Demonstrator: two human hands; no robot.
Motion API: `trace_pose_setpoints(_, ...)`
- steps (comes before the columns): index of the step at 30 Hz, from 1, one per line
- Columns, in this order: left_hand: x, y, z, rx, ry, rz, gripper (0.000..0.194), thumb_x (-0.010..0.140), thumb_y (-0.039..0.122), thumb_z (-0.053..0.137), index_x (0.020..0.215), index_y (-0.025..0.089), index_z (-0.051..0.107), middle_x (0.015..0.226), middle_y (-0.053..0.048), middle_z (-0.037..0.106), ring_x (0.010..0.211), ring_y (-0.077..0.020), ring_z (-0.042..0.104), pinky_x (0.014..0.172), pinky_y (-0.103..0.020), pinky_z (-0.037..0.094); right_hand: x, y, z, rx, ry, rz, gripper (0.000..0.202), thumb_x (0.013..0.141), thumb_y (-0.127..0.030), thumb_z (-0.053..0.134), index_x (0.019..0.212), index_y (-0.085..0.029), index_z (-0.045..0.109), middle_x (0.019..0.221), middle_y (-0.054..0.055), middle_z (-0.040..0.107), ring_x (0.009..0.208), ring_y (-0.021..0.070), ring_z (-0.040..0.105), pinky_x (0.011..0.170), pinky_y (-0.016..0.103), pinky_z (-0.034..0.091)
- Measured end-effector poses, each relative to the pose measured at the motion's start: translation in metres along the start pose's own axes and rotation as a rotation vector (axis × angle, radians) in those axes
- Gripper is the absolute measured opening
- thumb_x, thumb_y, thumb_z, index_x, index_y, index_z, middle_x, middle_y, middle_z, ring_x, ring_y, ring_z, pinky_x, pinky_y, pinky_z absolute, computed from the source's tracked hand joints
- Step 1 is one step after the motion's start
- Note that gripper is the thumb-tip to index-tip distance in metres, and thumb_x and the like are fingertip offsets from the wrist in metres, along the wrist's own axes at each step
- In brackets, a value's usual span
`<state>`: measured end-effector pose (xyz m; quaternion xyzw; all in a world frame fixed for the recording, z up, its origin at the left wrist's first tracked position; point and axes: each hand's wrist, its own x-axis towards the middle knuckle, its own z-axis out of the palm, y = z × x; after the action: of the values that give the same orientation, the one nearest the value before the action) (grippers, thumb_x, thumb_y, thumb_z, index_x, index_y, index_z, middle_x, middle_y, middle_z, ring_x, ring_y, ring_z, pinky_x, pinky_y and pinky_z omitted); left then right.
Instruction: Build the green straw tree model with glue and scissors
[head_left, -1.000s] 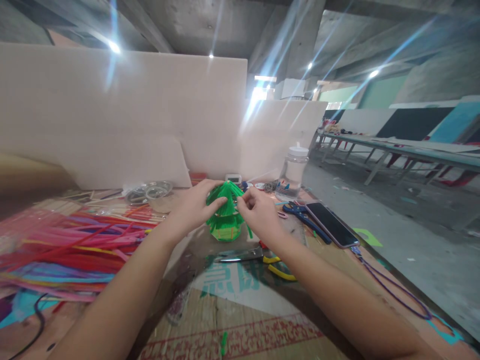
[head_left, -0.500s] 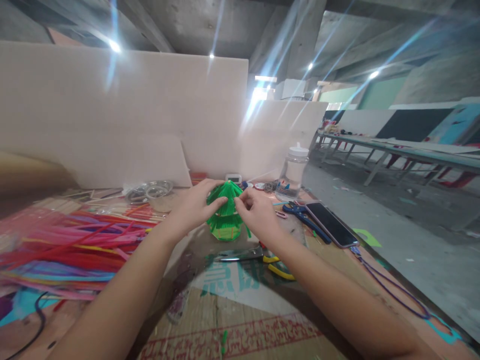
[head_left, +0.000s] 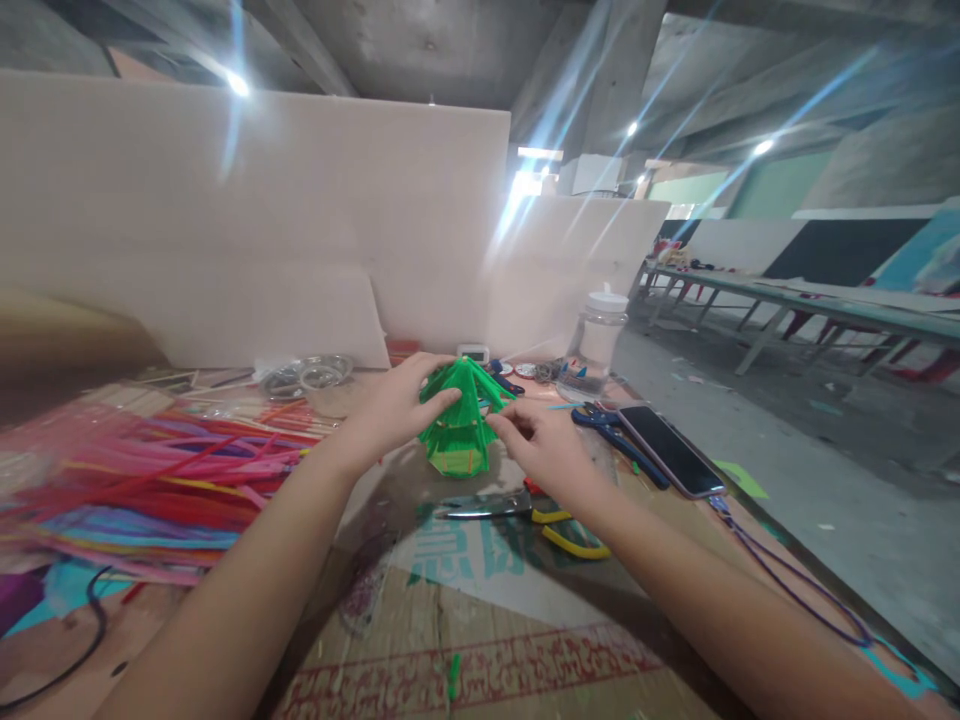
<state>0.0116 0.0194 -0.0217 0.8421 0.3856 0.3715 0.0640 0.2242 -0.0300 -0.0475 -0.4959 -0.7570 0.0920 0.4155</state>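
One head-worn camera looks forward and down over both nearby hands (head_left: pixel 551 447).

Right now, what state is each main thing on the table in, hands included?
Green cone-topped model: upright, held
Left hand: gripping the model's left side
Right hand: fingertips at model's right edge, grip unclear
Scissors: lying flat, blade opening unclear
Blue-handled pliers: lying flat
Smartphone: face up, screen dark
Clear bottle: upright, white lid on
Pipe cleaners: loose, heaped
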Motion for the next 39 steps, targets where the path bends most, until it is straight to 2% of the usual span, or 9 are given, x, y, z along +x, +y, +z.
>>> trace_pose_setpoints(2,0.000,-0.001,0.001,-0.013,-0.001,-0.006,0.042,0.091,0.040,0.054,0.127,0.018,0.055,0.128,-0.009,0.061,0.119,-0.0239,0.057,0.103,-0.041,0.044,-0.005,0.002,0.004,0.002,-0.051,0.028,0.028,0.091,-0.042,0.054,0.080,-0.020,0.068,0.059,-0.001,0.059,0.054,0.0133,0.051,0.054,0.026,0.033)
trace_pose_setpoints(5,-0.001,0.000,0.001,-0.043,0.004,-0.001,0.040,0.091,0.038,0.054,0.125,0.018,0.055,0.127,-0.009,0.061,0.119,-0.0237,0.056,0.104,-0.041,0.043,-0.008,0.003,0.015,0.140,-0.109,0.127,0.027,0.089,-0.043,0.055,0.088,-0.019,0.070,0.055,-0.003,0.055,0.050,0.0127,0.049,0.050,0.025,0.032)
trace_pose_setpoints(12,0.000,0.004,-0.001,-0.054,-0.002,0.057,0.048,0.090,0.035,0.052,0.136,0.019,0.050,0.133,-0.010,0.058,0.125,-0.0239,0.053,0.108,-0.042,0.040,-0.007,-0.001,0.021,0.396,-0.203,0.306,0.024,0.088,-0.039,0.057,0.088,-0.017,0.068,0.045,-0.005,0.052,0.042,0.0115,0.049,0.044,0.023,0.035)
trace_pose_setpoints(17,-0.001,0.006,-0.003,-0.056,-0.010,0.086,0.046,0.090,0.033,0.052,0.133,0.018,0.052,0.131,-0.009,0.059,0.123,-0.0228,0.054,0.108,-0.041,0.041,-0.008,-0.002,0.021,0.416,-0.225,0.308,0.023,0.088,-0.037,0.058,0.080,-0.017,0.066,0.043,-0.005,0.051,0.039,0.0096,0.045,0.042,0.021,0.031)
trace_pose_setpoints(20,0.000,0.011,-0.004,-0.076,0.002,0.047,0.043,0.089,0.036,0.054,0.128,0.017,0.055,0.128,-0.009,0.061,0.120,-0.0225,0.056,0.106,-0.039,0.042,-0.007,0.000,0.022,0.432,-0.227,0.331,0.020,0.089,-0.033,0.056,0.077,-0.018,0.063,0.041,-0.006,0.050,0.038,0.0092,0.044,0.042,0.021,0.031)
trace_pose_setpoints(24,0.002,0.019,-0.003,-0.101,0.093,-0.026,0.038,0.091,0.044,0.052,0.115,0.016,0.063,0.115,-0.008,0.067,0.108,-0.0218,0.062,0.097,-0.037,0.048,-0.007,-0.001,0.022,0.477,-0.246,0.360,0.020,0.090,-0.030,0.053,0.076,-0.018,0.061,0.041,-0.007,0.049,0.038,0.0090,0.043,0.041,0.020,0.029)
trace_pose_setpoints(28,0.003,0.022,0.001,-0.070,0.177,-0.033,0.031,0.091,0.043,0.053,0.106,0.018,0.066,0.106,-0.005,0.070,0.100,-0.0202,0.065,0.093,-0.035,0.050,-0.008,-0.006,0.020,0.490,-0.273,0.357,0.021,0.090,-0.028,0.053,0.073,-0.018,0.058,0.042,-0.007,0.049,0.039,0.0084,0.042,0.042,0.020,0.029)
trace_pose_setpoints(34,0.002,0.019,0.001,-0.058,0.193,-0.013,0.028,0.091,0.040,0.055,0.105,0.019,0.066,0.104,-0.004,0.071,0.098,-0.0191,0.065,0.090,-0.033,0.051,-0.009,-0.001,0.023,0.483,-0.283,0.351,0.023,0.089,-0.032,0.054,0.072,-0.019,0.059,0.042,-0.007,0.050,0.040,0.0089,0.042,0.043,0.021,0.029)
trace_pose_setpoints(39,0.002,0.019,0.000,-0.038,0.189,0.003,0.026,0.091,0.039,0.055,0.105,0.019,0.066,0.103,-0.004,0.070,0.097,-0.0188,0.065,0.090,-0.033,0.050,-0.007,0.002,0.021,0.379,-0.260,0.273,0.029,0.089,-0.037,0.054,0.068,-0.019,0.060,0.044,-0.005,0.051,0.043,0.0103,0.045,0.045,0.023,0.031)
